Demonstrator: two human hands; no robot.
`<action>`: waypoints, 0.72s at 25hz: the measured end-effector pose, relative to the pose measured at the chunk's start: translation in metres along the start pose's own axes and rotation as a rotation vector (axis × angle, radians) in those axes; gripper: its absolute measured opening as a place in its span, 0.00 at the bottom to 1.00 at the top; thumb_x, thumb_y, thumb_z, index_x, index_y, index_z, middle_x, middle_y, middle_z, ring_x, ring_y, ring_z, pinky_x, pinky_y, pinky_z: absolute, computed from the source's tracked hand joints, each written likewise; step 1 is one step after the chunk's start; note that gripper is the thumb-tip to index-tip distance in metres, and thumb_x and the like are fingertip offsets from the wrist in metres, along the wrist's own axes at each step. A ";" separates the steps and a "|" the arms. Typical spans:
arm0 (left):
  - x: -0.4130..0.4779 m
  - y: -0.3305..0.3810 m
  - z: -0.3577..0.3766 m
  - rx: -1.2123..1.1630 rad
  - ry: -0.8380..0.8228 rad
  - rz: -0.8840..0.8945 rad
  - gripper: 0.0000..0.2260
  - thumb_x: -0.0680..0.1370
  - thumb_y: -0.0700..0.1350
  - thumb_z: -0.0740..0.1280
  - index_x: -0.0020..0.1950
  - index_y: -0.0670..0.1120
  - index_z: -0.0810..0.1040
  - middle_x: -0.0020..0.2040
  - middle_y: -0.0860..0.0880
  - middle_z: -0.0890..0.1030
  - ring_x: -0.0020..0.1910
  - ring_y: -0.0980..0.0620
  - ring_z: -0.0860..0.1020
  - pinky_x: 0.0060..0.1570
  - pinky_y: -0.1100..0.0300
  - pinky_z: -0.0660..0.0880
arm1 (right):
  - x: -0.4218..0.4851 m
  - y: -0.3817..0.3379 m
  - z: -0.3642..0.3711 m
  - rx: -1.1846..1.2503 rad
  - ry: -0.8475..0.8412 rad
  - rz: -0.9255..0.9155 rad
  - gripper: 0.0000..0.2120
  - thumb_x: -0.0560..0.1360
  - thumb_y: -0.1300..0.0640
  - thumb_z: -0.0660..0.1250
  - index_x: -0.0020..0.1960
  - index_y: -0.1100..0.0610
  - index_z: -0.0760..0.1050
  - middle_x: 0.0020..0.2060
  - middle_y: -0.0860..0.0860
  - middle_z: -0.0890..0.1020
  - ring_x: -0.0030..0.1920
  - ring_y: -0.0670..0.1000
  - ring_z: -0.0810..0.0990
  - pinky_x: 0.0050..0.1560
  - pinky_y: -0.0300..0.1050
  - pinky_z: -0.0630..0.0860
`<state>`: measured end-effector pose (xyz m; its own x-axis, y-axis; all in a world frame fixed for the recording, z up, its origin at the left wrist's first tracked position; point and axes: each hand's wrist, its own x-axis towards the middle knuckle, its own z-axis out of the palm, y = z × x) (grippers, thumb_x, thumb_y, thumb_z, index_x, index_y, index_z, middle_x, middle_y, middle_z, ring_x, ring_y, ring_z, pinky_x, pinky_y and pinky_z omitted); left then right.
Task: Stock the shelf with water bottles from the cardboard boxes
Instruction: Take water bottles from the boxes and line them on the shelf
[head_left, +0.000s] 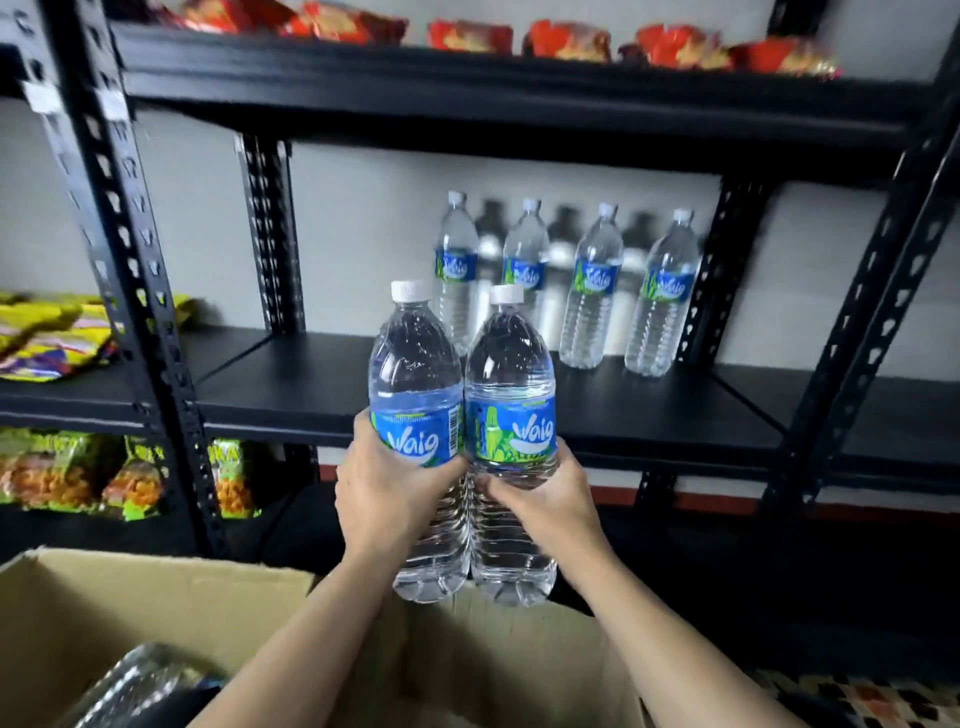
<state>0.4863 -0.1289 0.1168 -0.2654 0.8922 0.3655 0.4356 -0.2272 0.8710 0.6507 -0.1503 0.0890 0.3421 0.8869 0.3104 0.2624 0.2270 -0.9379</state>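
My left hand (382, 491) grips a clear water bottle (415, 374) with a blue label and white cap around its middle. My right hand (550, 501) grips a second bottle (511, 379) of the same kind, and the two bottles touch side by side. Both are held upright above the open cardboard box (156, 603), in front of the black metal shelf (311, 384). Several identical bottles (592, 291) stand in a row at the back right of that shelf. More wrapped bottles (140, 680) show dimly inside the box at the lower left.
Red snack packets (571, 39) line the upper shelf. Yellow packets (47, 332) and green packets (78, 473) fill the neighbouring rack on the left. Black slotted uprights (135, 270) frame the shelf bay. A patterned floor (857, 701) shows at the lower right.
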 end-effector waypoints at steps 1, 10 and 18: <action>0.012 0.010 -0.005 -0.018 0.024 0.035 0.35 0.54 0.65 0.76 0.54 0.54 0.70 0.47 0.55 0.82 0.50 0.50 0.81 0.48 0.52 0.79 | 0.012 -0.013 0.005 0.008 0.004 -0.044 0.31 0.56 0.46 0.82 0.56 0.52 0.77 0.47 0.45 0.86 0.49 0.45 0.84 0.54 0.45 0.79; 0.135 0.052 -0.013 0.001 0.230 0.096 0.35 0.54 0.65 0.75 0.53 0.55 0.65 0.47 0.55 0.78 0.50 0.48 0.80 0.43 0.55 0.73 | 0.122 -0.082 0.058 -0.042 -0.002 -0.175 0.33 0.55 0.36 0.81 0.56 0.45 0.76 0.49 0.40 0.84 0.52 0.38 0.81 0.54 0.40 0.77; 0.229 0.024 0.005 0.053 0.270 0.102 0.34 0.55 0.64 0.75 0.53 0.53 0.66 0.49 0.52 0.79 0.50 0.46 0.79 0.45 0.51 0.77 | 0.204 -0.076 0.122 -0.031 -0.005 -0.114 0.41 0.51 0.33 0.80 0.59 0.48 0.74 0.51 0.43 0.84 0.52 0.44 0.82 0.55 0.45 0.78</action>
<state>0.4408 0.0719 0.2199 -0.4342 0.7281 0.5304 0.5141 -0.2832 0.8096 0.5905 0.0628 0.2051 0.3043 0.8578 0.4142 0.3275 0.3141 -0.8911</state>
